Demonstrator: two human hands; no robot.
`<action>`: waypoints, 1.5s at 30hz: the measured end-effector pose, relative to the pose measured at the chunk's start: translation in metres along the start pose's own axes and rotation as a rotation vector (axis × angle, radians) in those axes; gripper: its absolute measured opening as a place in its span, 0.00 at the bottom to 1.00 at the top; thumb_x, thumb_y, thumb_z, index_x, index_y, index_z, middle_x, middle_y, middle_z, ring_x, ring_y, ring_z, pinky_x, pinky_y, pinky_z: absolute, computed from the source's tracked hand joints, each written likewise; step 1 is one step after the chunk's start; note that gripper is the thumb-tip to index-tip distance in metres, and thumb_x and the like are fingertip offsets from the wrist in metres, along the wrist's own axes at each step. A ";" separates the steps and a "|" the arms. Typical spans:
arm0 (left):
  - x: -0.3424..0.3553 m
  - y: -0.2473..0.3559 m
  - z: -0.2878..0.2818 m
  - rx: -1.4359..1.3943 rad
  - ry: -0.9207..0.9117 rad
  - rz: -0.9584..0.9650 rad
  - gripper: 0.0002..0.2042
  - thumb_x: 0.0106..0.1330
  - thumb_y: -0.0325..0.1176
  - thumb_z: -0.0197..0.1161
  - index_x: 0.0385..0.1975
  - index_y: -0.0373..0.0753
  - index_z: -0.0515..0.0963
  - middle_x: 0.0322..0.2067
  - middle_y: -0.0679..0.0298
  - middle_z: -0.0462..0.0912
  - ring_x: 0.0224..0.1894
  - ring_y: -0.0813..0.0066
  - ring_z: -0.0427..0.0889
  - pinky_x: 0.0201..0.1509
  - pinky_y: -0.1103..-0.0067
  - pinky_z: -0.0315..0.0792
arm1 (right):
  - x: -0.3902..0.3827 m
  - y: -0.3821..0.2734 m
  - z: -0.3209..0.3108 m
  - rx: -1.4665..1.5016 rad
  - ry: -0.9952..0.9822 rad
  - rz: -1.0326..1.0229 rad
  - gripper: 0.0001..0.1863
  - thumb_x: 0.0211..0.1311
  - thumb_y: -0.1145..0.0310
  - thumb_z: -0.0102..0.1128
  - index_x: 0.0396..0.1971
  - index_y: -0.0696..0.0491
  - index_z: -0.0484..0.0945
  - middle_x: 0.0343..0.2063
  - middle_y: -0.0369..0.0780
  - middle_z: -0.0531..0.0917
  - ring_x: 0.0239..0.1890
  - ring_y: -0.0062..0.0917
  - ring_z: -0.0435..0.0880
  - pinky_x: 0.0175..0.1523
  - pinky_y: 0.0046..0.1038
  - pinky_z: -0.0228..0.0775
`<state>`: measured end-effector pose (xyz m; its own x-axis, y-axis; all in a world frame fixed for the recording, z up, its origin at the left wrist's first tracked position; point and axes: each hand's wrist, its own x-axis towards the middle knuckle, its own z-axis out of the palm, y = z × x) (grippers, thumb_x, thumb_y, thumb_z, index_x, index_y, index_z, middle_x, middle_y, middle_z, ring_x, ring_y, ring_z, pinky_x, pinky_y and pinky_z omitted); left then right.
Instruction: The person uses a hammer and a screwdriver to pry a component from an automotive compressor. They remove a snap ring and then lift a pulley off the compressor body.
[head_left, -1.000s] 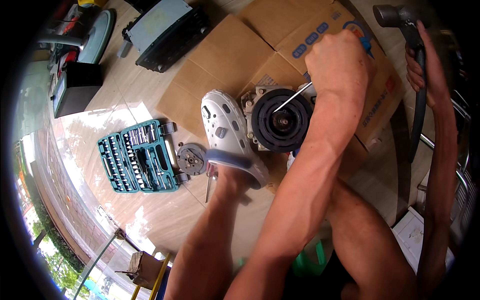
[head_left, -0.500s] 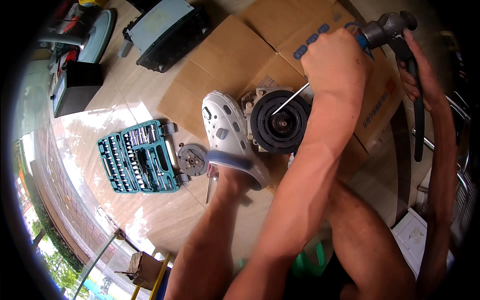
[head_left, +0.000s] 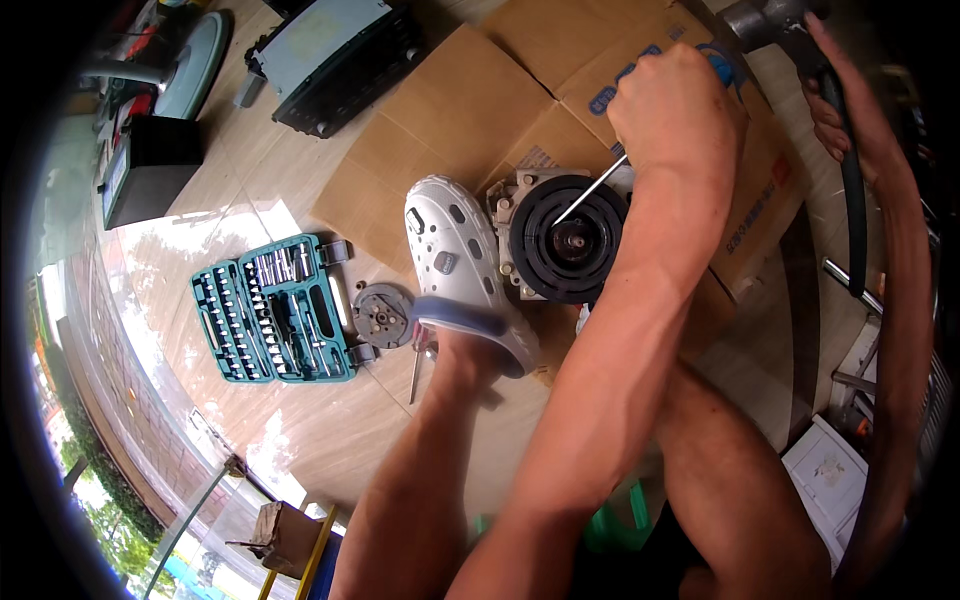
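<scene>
My left hand (head_left: 675, 115) is closed round the blue handle of a screwdriver (head_left: 592, 190). Its metal shaft slants down to the left, and the tip rests within the black grooved pulley (head_left: 535, 255) of a compressor-like metal part, near the central hub. To the right, my right hand (head_left: 872, 150) grips a hammer (head_left: 853, 200) by its dark handle. The hammer's head is up by the screwdriver's handle end, partly cut off by the dark rim of the view. My left foot, in a white clog (head_left: 450, 245), stands against the compressor's left side.
Flattened cardboard (head_left: 440, 110) lies under the compressor. Left of the clog are a round metal plate (head_left: 383, 314), another screwdriver (head_left: 415, 375) and an open green socket set (head_left: 275, 310). A boxy black-and-silver unit (head_left: 335, 65) and a black battery-like box (head_left: 152, 172) sit farther off.
The hammer has risen toward the top edge with my right hand. My left hand and the screwdriver have shifted slightly up. The pulley sits a little farther right, the screwdriver tip still in it.
</scene>
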<state>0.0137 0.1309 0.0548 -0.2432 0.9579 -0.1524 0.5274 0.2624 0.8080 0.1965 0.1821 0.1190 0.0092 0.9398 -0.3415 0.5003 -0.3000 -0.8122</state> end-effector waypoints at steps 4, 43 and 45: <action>0.002 0.019 0.012 -0.035 -0.020 0.034 0.10 0.55 0.31 0.67 0.30 0.30 0.87 0.33 0.41 0.87 0.40 0.42 0.89 0.47 0.61 0.83 | 0.015 0.000 -0.049 0.112 0.007 0.001 0.30 0.76 0.35 0.43 0.29 0.49 0.69 0.10 0.25 0.58 0.05 0.08 0.57 0.11 0.14 0.51; 0.016 0.002 -0.009 -0.124 0.060 -0.045 0.11 0.53 0.31 0.76 0.30 0.29 0.85 0.32 0.44 0.88 0.38 0.46 0.89 0.43 0.62 0.84 | 0.047 -0.067 0.001 -0.367 -0.287 -0.049 0.29 0.74 0.35 0.46 0.36 0.48 0.76 0.12 0.27 0.61 0.09 0.12 0.57 0.15 0.18 0.49; 0.016 -0.003 -0.010 -0.146 0.082 -0.031 0.09 0.54 0.29 0.69 0.30 0.29 0.85 0.32 0.40 0.87 0.39 0.41 0.88 0.45 0.60 0.83 | 0.051 -0.072 0.007 -0.390 -0.313 -0.041 0.29 0.74 0.35 0.46 0.36 0.48 0.76 0.12 0.27 0.61 0.09 0.12 0.57 0.15 0.19 0.49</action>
<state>-0.0001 0.1441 0.0562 -0.3266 0.9353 -0.1364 0.3964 0.2665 0.8785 0.1554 0.2505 0.1569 -0.2477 0.8375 -0.4871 0.7815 -0.1245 -0.6114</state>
